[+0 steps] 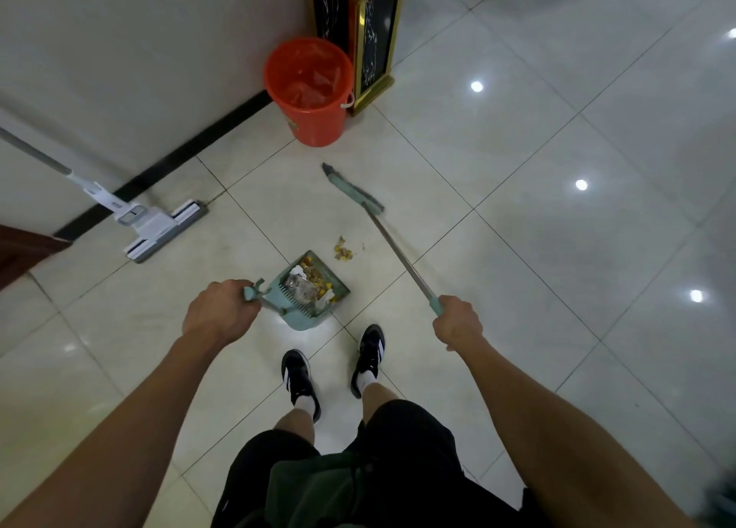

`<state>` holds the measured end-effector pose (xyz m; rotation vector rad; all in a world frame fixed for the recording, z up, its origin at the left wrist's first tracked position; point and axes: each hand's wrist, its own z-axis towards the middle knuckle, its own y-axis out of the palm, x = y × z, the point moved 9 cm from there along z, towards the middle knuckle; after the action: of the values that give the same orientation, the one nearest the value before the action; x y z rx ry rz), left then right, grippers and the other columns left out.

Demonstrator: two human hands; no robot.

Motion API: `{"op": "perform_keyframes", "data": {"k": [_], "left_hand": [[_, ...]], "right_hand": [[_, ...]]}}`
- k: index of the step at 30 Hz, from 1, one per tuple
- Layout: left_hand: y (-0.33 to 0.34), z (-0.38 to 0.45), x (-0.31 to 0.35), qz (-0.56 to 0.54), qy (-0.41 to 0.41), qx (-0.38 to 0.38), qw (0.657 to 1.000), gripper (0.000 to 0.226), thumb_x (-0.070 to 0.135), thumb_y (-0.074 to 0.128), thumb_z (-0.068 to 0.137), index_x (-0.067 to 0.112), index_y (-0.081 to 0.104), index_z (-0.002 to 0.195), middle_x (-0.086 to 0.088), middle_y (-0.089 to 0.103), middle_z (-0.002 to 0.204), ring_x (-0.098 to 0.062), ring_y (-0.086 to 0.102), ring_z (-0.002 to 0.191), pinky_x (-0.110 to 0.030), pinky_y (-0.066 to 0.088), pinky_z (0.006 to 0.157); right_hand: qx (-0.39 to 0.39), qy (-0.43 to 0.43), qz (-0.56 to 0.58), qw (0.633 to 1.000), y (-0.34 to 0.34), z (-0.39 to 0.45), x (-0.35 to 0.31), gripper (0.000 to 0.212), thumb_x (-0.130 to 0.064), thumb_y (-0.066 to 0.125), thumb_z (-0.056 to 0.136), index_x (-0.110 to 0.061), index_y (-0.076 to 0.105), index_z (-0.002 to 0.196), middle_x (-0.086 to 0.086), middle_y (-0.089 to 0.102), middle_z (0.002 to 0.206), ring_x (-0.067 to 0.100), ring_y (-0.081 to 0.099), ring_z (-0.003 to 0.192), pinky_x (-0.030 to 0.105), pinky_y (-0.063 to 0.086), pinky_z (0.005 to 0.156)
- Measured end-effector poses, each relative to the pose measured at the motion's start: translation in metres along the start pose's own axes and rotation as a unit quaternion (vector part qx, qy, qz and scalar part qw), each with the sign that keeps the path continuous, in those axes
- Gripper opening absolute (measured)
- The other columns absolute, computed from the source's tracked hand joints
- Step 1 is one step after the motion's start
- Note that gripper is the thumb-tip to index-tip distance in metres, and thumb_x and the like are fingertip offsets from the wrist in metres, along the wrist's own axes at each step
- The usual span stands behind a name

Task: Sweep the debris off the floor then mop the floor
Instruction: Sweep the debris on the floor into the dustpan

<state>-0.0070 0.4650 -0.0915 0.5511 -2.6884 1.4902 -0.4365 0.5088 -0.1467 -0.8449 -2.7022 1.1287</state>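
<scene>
the left hand is curled round the top of the handle of a pale green plastic dustpan, which sits on the glossy cream tiled floor just ahead of a pair of black sneakers with white stripes. inside the pan lie yellow and brown crumbs, some white scraps and what looks like a crumpled clear wrapper, though the view is too soft to be sure. a small heap of yellow and brown debris remains on the tile just beyond the pan's open lip, between the pan and the broom shaft. the right hand grips the green end of a long metal-shafted broom; its flat green head rests on the floor past the debris, well apart from it.

a white and grey flat mop stands at the left, its head on the floor near the black skirting strip along the pale wall; there is a label patch on its neck, but nothing on it can be read. an orange plastic bucket with a white handle stands at the end of the skirting, touching or just beside a gold-framed black marbled column bin. a small mark on the bucket's side is unreadable.

to the right of the broom the tiles run open to the frame edge, with ceiling lights reflected in them; the wall closes off the left
</scene>
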Motion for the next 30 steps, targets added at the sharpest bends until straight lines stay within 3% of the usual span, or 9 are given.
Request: {"op": "perform_keyframes", "data": {"k": [5,10,13,18,24,30], "left_hand": [[0.0,0.016,-0.01,0.03,0.008,0.004,0.999,0.016,0.039,0.06,0.091,0.026,0.069,0.091,-0.011,0.07,0.089,-0.038,0.064,0.081,-0.038,0.053,0.07],[-0.003,0.034,-0.021,0.041,0.031,0.005,0.999,0.015,0.04,0.058,0.091,0.029,0.067,0.087,-0.008,0.067,0.081,-0.037,0.062,0.074,-0.036,0.05,0.066],[-0.005,0.039,-0.026,0.039,0.033,0.006,0.999,0.015,0.04,0.058,0.091,0.029,0.066,0.086,-0.005,0.06,0.074,-0.034,0.058,0.069,-0.035,0.048,0.064],[-0.003,0.034,-0.042,0.036,0.039,0.006,0.999,0.015,0.038,0.058,0.092,0.026,0.066,0.087,-0.01,0.067,0.079,-0.037,0.061,0.07,-0.036,0.05,0.064],[-0.006,0.035,-0.053,0.029,0.05,0.007,0.998,0.014,0.037,0.058,0.093,0.028,0.069,0.092,-0.01,0.068,0.083,-0.036,0.061,0.072,-0.036,0.051,0.065],[-0.012,0.035,-0.064,0.012,0.052,0.002,0.999,0.013,0.035,0.06,0.091,0.028,0.072,0.092,-0.009,0.069,0.083,-0.033,0.058,0.07,-0.035,0.049,0.065]], "right_hand": [[-0.016,0.0,-0.03,0.999,0.017,0.006,-0.03,0.03,-0.012,0.051,0.087,-0.014,0.058,0.116,0.003,0.052,0.09,0.024,0.055,0.078,0.028,0.045,0.067],[-0.053,-0.02,-0.066,0.996,0.046,-0.003,-0.056,0.032,-0.013,0.053,0.09,-0.011,0.058,0.121,0.006,0.06,0.1,0.023,0.057,0.078,0.029,0.049,0.066],[-0.076,-0.034,-0.058,0.995,0.061,-0.012,-0.072,0.031,-0.013,0.052,0.091,-0.01,0.057,0.121,0.006,0.056,0.094,0.023,0.058,0.077,0.03,0.053,0.067],[-0.134,-0.017,-0.001,0.991,0.086,-0.031,-0.08,0.03,-0.01,0.043,0.092,-0.005,0.059,0.117,0.007,0.057,0.08,0.021,0.055,0.049,0.024,0.044,0.038],[-0.166,-0.014,0.05,0.985,0.085,-0.051,-0.082,0.03,-0.009,0.045,0.095,-0.006,0.062,0.12,0.006,0.055,0.073,0.021,0.05,0.055,0.026,0.044,0.046],[-0.137,-0.012,0.067,0.988,0.069,-0.066,-0.083,0.028,-0.013,0.043,0.097,-0.008,0.063,0.115,0.008,0.057,0.072,0.017,0.048,0.05,0.023,0.043,0.041]]}}
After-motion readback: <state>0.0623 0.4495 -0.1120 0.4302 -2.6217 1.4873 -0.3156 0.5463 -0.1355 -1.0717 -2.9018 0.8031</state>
